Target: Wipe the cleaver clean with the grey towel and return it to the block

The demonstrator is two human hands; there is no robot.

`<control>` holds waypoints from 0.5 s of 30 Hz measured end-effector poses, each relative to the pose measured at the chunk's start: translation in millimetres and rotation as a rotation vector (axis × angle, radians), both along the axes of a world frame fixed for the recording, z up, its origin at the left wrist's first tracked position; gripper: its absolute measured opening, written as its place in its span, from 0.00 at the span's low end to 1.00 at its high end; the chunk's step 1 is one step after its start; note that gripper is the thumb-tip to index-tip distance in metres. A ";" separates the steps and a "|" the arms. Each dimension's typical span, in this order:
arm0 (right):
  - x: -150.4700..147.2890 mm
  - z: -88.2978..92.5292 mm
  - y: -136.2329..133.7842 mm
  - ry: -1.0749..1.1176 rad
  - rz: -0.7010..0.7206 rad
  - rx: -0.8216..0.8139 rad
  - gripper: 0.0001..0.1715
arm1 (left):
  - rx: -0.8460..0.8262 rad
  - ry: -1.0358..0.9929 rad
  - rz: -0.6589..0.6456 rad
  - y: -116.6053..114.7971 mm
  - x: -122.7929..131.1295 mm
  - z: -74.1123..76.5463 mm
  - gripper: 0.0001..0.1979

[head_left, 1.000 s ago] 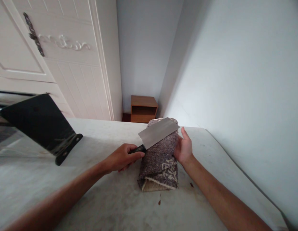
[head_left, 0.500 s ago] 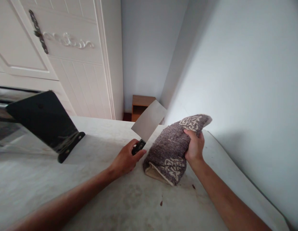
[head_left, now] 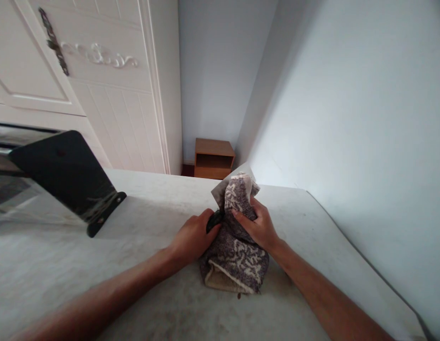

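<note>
Grey patterned towel sits on the counter, bunched over the cleaver, so I see only a corner of steel. My left hand clenches the handle beside the towel, and my right hand grasps the towel's top. A black bracket stands well left of the towel.

The right hand is now closing over the grey patterned towel and pressing it against the cleaver. Half a second ago it was lifting the towel's far end clear of the blade, and a second ago it was lying flat at the towel's side. The towel is bunching upright around the blade, which earlier was showing bare and is now mostly hiding behind the cloth. The left hand is sitting closer in, almost meeting the right.
</note>
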State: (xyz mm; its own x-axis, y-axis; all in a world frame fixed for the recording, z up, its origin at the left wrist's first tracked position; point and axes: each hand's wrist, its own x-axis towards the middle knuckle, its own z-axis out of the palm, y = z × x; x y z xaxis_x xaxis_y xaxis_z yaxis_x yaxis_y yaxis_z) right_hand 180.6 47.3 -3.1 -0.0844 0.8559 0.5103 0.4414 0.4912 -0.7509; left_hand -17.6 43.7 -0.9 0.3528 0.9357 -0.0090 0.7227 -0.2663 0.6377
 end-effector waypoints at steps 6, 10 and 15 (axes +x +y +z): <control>-5.7 10.5 -3.2 -0.250 0.195 0.125 0.22 | 0.047 0.107 -0.055 -3.8 4.9 0.8 0.12; -4.9 8.5 -2.2 -0.234 0.090 0.173 0.13 | 0.061 0.160 -0.081 -6.9 5.2 1.3 0.12; 0.6 5.4 0.5 -0.173 -0.058 0.181 0.04 | 0.076 0.190 -0.117 -7.5 4.5 2.4 0.14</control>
